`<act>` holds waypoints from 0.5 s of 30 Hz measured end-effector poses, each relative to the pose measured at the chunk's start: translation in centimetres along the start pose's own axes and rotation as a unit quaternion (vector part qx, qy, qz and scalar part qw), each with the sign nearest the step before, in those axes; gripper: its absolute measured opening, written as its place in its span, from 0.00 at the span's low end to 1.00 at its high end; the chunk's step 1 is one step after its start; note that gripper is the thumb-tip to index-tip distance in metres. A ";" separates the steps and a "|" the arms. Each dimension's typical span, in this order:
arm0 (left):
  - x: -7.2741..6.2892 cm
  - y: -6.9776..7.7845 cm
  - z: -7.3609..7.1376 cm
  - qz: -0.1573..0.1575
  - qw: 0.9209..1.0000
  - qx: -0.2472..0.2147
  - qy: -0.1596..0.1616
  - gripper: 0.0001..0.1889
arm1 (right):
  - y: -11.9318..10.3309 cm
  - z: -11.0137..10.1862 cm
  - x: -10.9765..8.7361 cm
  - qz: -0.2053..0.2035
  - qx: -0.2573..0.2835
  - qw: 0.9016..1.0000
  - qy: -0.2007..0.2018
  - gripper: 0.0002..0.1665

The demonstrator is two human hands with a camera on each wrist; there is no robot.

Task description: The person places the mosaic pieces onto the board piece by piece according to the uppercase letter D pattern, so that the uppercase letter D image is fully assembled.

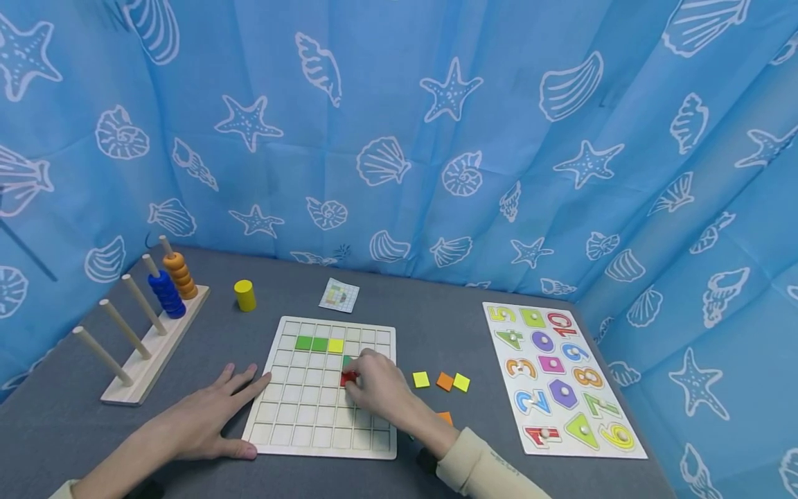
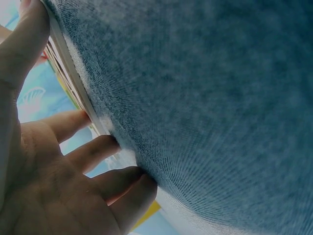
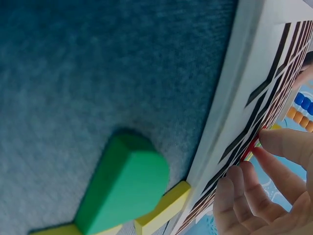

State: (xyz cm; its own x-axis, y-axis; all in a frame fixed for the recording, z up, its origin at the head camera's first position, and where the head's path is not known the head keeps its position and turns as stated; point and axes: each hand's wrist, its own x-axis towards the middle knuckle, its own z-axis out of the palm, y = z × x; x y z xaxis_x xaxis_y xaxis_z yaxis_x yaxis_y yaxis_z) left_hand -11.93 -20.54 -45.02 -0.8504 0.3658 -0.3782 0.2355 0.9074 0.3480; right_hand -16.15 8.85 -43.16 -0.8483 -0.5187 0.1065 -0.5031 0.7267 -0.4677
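A wooden grid board (image 1: 299,435) lies on the grey table. Two green tiles, one of them a green tile (image 1: 303,343), and a yellow tile (image 1: 336,346) sit in its upper row. My right hand (image 1: 382,389) pinches a red tile (image 3: 251,147) between thumb and index finger at the board's middle; that hand partly covers it. Just above the red tile, another green tile (image 1: 347,360) shows in part. My left hand (image 1: 206,419) is spread at the board's left side, its thumb and index fingertip touching the edge and the other fingertips on the table.
Right of the board lie loose yellow tiles (image 1: 420,380), orange tiles (image 1: 445,381) and a green piece (image 3: 120,186). A number puzzle (image 1: 561,381) is farther right. A patterned card (image 1: 339,295), a yellow cylinder (image 1: 245,296) and a peg stand (image 1: 156,346) with blue and orange rings stand behind and left.
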 end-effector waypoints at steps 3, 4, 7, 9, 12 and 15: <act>0.0 0.0 0.0 -0.001 1.000 -0.001 -0.002 0.63 | 0.0 0.0 0.0 -0.003 -0.004 1.000 0.000 0.07; 0.0 0.0 0.0 -0.001 1.000 -0.002 -0.002 0.63 | 0.0 0.0 0.0 -0.005 -0.002 1.000 -0.001 0.08; 0.0 0.0 -0.1 0.000 1.000 0.000 -0.001 0.64 | 0.0 -0.2 -0.3 -0.012 0.003 1.000 -0.004 0.08; 0.0 0.0 0.0 0.002 1.000 0.000 0.000 0.64 | 0.0 -0.3 -0.5 -0.014 0.005 1.000 -0.006 0.09; 0.0 -0.1 0.0 0.004 1.000 -0.001 0.001 0.63 | -0.2 -0.4 -0.7 -0.013 0.001 1.000 -0.011 0.10; 0.0 0.0 0.0 0.004 1.000 -0.001 0.000 0.63 | -0.2 -0.6 -1.1 -0.007 -0.004 1.000 -0.015 0.11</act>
State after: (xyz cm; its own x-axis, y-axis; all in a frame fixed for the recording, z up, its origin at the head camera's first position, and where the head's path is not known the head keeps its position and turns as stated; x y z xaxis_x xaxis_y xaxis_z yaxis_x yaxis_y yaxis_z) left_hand -11.91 -20.56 -45.04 -0.8486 0.3727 -0.3755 0.2407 0.9040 0.3534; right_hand -15.24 9.54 -42.66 -0.8363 -0.5414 0.0864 -0.5157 0.7234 -0.4590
